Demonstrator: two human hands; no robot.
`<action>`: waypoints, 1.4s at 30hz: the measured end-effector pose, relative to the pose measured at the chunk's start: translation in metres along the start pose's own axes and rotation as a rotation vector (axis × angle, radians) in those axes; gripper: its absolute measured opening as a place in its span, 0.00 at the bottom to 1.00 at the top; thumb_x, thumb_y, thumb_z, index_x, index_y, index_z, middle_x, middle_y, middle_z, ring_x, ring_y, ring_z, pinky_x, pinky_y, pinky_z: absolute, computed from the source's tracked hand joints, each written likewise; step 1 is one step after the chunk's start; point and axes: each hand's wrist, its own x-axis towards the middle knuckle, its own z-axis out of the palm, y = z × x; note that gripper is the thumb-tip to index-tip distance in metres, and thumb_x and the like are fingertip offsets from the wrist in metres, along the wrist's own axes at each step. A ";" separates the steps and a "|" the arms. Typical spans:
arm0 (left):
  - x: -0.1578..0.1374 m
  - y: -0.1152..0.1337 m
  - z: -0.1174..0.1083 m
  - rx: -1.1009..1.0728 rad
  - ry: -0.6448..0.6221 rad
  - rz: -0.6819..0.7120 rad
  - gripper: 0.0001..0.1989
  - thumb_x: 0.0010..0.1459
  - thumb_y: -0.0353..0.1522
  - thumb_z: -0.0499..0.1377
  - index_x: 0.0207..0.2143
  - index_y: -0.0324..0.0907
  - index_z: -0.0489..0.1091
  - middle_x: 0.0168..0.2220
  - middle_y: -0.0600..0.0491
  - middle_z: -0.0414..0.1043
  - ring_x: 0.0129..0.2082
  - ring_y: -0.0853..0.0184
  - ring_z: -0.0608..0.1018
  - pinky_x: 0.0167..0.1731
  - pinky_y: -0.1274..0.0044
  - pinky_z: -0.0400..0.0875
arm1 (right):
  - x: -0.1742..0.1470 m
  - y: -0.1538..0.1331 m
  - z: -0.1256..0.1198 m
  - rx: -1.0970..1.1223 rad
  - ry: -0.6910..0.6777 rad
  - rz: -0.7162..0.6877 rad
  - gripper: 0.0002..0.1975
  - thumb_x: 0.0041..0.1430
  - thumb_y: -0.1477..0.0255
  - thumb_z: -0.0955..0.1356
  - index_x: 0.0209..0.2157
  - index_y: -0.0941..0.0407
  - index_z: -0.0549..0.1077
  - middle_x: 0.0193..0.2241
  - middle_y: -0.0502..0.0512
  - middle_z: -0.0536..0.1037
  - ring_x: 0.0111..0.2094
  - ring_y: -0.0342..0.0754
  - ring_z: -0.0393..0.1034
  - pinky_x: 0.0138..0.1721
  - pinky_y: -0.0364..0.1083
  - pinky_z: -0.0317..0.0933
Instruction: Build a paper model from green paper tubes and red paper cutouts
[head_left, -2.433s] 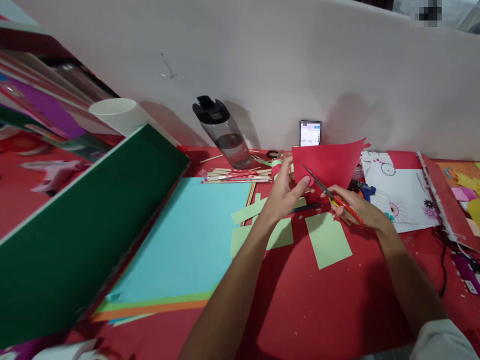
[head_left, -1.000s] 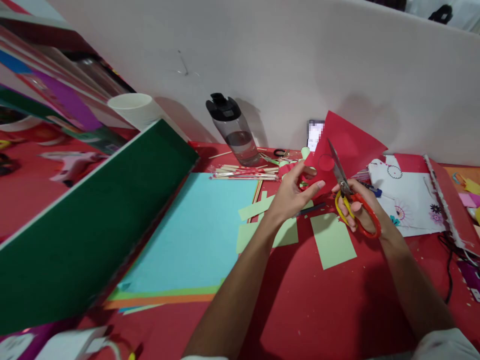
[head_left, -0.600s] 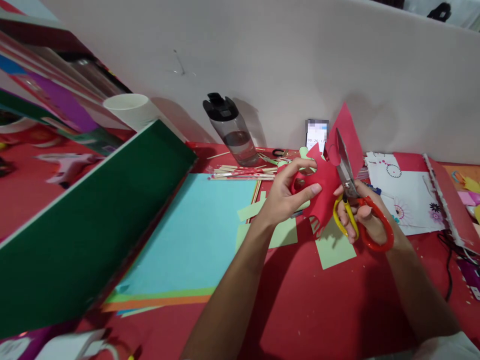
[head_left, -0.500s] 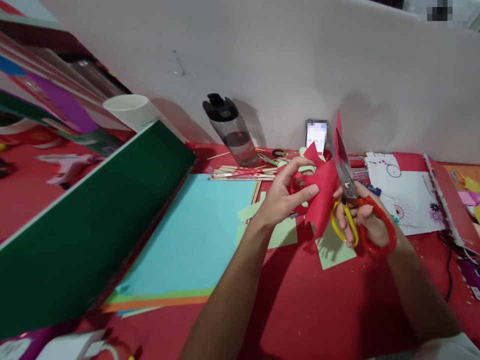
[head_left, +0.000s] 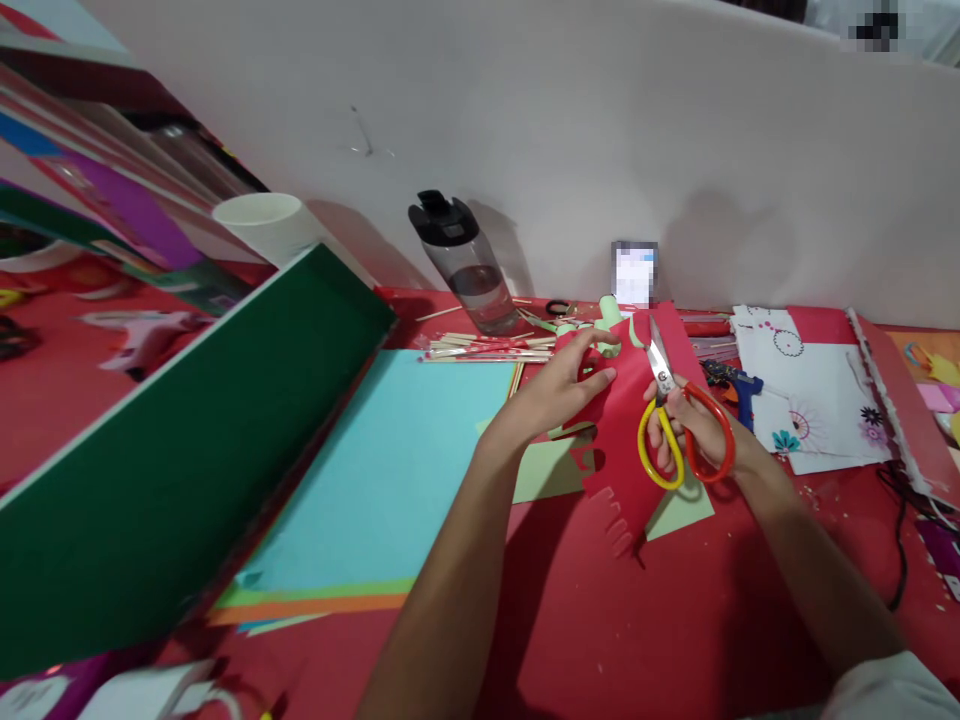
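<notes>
Red paper [head_left: 626,430] with ragged, cut edges hangs tilted above the table, with a notched strip at its lower end. My left hand [head_left: 551,390] grips it at its left side, thumb and forefinger parted over it. In my right hand [head_left: 690,420] is a pair of scissors [head_left: 664,380] with one yellow and one red handle. The blades point up and lie against the paper's upper part, nearly closed. Pale green paper pieces [head_left: 551,470] lie under the red paper. A rolled light green paper [head_left: 609,312] shows just behind it.
A water bottle [head_left: 472,275] and a phone [head_left: 634,275] stand by the white wall, with thin sticks [head_left: 480,346] in front. Blue sheets [head_left: 390,470] and a green box [head_left: 195,450] are on the left. A blue glue gun [head_left: 746,390] and patterned white paper [head_left: 817,400] lie right.
The red paper has swung down and turned its broad side toward me. The scissors moved left and lower, their blades closing from a wider gap. My left hand shifted slightly left.
</notes>
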 end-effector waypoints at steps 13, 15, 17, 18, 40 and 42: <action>-0.002 0.014 0.000 0.442 0.356 0.167 0.16 0.64 0.32 0.62 0.54 0.46 0.72 0.50 0.45 0.76 0.48 0.55 0.78 0.50 0.62 0.72 | 0.006 0.007 0.010 -0.057 -0.012 -0.066 0.20 0.66 0.50 0.70 0.43 0.51 0.64 0.26 0.45 0.75 0.20 0.44 0.74 0.22 0.42 0.71; -0.002 0.019 0.001 0.438 0.437 0.220 0.11 0.66 0.33 0.60 0.50 0.45 0.73 0.47 0.46 0.76 0.47 0.56 0.78 0.50 0.62 0.72 | 0.006 0.007 0.014 -0.059 0.013 -0.065 0.22 0.65 0.50 0.72 0.43 0.51 0.63 0.25 0.43 0.74 0.20 0.43 0.73 0.21 0.42 0.70; -0.002 0.023 0.005 0.388 0.441 0.221 0.09 0.68 0.35 0.59 0.49 0.45 0.72 0.44 0.48 0.77 0.44 0.58 0.78 0.48 0.64 0.72 | 0.007 0.008 0.018 -0.072 0.036 -0.071 0.23 0.63 0.50 0.73 0.43 0.51 0.63 0.24 0.43 0.74 0.20 0.43 0.73 0.21 0.42 0.70; -0.002 0.024 0.008 0.350 0.418 0.206 0.10 0.68 0.35 0.58 0.50 0.45 0.71 0.42 0.49 0.77 0.42 0.60 0.78 0.46 0.65 0.72 | 0.007 0.010 0.019 -0.082 0.045 -0.076 0.23 0.63 0.50 0.73 0.44 0.51 0.63 0.24 0.43 0.74 0.20 0.43 0.74 0.22 0.42 0.70; 0.010 0.012 0.039 -0.230 0.393 0.153 0.12 0.68 0.37 0.58 0.52 0.48 0.64 0.27 0.60 0.61 0.29 0.66 0.74 0.36 0.70 0.71 | 0.004 0.026 0.022 -0.167 0.056 -0.147 0.26 0.67 0.43 0.65 0.50 0.50 0.64 0.30 0.44 0.70 0.24 0.41 0.70 0.23 0.40 0.63; 0.010 0.013 0.039 -0.236 0.384 0.142 0.13 0.67 0.37 0.58 0.52 0.48 0.64 0.27 0.59 0.61 0.29 0.66 0.74 0.36 0.71 0.70 | 0.004 0.026 0.021 -0.167 0.049 -0.154 0.27 0.67 0.42 0.65 0.50 0.50 0.64 0.30 0.44 0.69 0.24 0.41 0.70 0.23 0.40 0.63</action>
